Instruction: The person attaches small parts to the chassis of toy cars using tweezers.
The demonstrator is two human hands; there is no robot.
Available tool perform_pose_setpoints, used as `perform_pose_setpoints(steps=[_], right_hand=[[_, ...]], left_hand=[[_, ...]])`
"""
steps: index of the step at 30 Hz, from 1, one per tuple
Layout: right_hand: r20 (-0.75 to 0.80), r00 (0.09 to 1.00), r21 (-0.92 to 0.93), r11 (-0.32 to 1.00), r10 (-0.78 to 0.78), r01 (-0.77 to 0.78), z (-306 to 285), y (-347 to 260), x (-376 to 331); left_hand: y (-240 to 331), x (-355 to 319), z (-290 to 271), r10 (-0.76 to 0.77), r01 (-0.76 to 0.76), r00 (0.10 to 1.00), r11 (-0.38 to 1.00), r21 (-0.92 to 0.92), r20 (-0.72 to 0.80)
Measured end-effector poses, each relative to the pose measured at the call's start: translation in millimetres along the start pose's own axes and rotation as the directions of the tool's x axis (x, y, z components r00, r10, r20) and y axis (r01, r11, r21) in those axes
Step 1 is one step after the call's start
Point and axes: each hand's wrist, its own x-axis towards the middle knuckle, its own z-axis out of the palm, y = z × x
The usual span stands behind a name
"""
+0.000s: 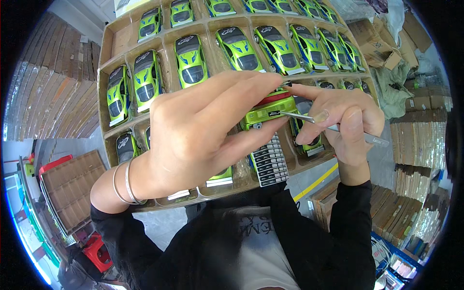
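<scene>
My left hand (pixel 191 121) is closed around a bright green toy car (pixel 263 112), its rear end turned toward me. Fingers lie over the car's top and the thumb is below it. In my right hand (pixel 350 113) is a pair of silver tweezers (pixel 374 139), gripped between thumb and fingers. Their tip touches the car's rear panel at a small black sticker (pixel 274 114). The right index fingertip reaches the top edge of the car. Below the car, a sheet of black-and-white stickers (pixel 272 162) lies over the tray's near edge.
A compartmented brown tray (pixel 117 41) spreads under my hands, with several matching green cars (pixel 190 60) in its pockets. Stacked cardboard trays stand left (pixel 53 77) and right (pixel 419 142). A red stool (pixel 98 252) is at lower left. An open carton (pixel 379 43) sits at upper right.
</scene>
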Motion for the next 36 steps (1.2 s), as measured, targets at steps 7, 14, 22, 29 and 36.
perform_pose_setpoints(steps=[7, 14, 22, 29, 36], right_hand=[[0.022, 1.000, 0.000, 1.000, 0.007, -0.007, -1.4, 0.9, -0.2], [0.026, 0.999, -0.036, 0.999, -0.023, 0.024, -3.9, 2.2, 0.3], [0.058, 0.998, -0.028, 0.999, -0.024, 0.025, -3.6, 2.7, 2.9], [0.022, 1.000, -0.041, 0.999, -0.020, 0.021, 0.4, 1.6, 1.9], [0.011, 1.000, -0.034, 0.999, -0.026, 0.027, 0.2, 3.2, 2.0]], left_hand=[[-2.3, -0.9, 1.5, 0.015, -0.015, 1.000, 1.000, -0.011, -0.009], [-2.1, -0.3, 2.3, 0.027, -0.027, 1.000, 1.000, 0.002, -0.015], [-2.6, -1.6, 0.6, 0.017, -0.017, 1.000, 1.000, -0.003, -0.013], [-1.0, -1.9, 2.3, 0.010, -0.010, 1.000, 1.000, -0.009, -0.026], [-2.0, -0.9, 1.7, 0.024, -0.025, 0.999, 1.000, -0.010, -0.030]])
